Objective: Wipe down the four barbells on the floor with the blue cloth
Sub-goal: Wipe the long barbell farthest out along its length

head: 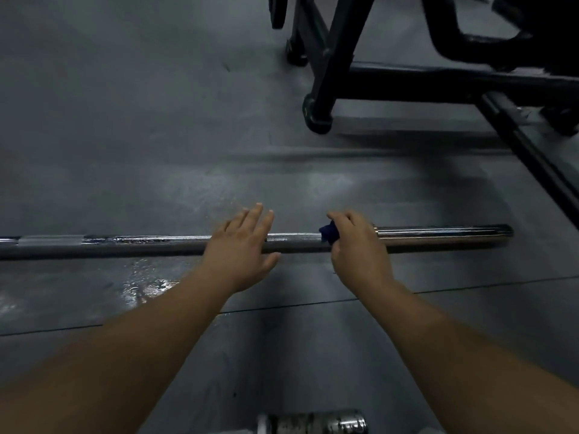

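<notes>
Looking down at the grey floor (125,120), one barbell (141,244) lies straight across my view. My right grip (357,245) is curled round the bunched blue cloth (329,234), holding it on the bar where the shaft meets the chrome sleeve. My left grip (241,245) is open, fingers straight, palm down over the shaft just beside the cloth. A black equipment frame (407,79) stands beyond, and another chrome bar end (313,422) shows at the bottom edge.
</notes>
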Available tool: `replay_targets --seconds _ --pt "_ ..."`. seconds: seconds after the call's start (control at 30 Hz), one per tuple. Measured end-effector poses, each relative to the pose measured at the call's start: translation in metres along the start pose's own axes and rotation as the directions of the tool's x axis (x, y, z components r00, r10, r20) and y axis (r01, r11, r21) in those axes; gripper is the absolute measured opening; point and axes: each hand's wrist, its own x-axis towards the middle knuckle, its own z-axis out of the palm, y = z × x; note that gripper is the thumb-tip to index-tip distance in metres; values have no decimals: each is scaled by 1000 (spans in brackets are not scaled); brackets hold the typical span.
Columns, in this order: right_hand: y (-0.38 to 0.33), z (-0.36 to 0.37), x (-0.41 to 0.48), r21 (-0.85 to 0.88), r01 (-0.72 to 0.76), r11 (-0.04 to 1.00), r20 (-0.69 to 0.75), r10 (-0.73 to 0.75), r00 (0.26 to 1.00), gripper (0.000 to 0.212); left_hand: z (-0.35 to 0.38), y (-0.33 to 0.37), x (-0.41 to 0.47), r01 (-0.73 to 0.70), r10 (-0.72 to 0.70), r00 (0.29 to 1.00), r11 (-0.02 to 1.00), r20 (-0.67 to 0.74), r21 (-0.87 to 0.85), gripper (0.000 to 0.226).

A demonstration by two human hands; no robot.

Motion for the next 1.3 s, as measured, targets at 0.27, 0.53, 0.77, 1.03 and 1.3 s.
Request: replay_targets --seconds 0.27,0.53,0.77,1.03,1.3 --pt "40 46 25 46 -74 996 19 73 997 50 62 -21 36 82 -82 994 997 71 -10 85" --pt "58 67 18 29 -102 994 71 100 992 49 90 -34 33 145 -147 986 989 81 32 90" --pt "50 77 -5 68 -108 992 83 103 991 50 97 -30 21 144 -145 989 989 36 29 84" --pt "43 75 -47 41 -128 991 98 124 987 48 102 -20 -26 109 -109 994 994 4 13 86" --pt "36 70 -95 51 -149 987 132 141 981 52 103 -10 -67 71 -71 997 997 -2 19 87"
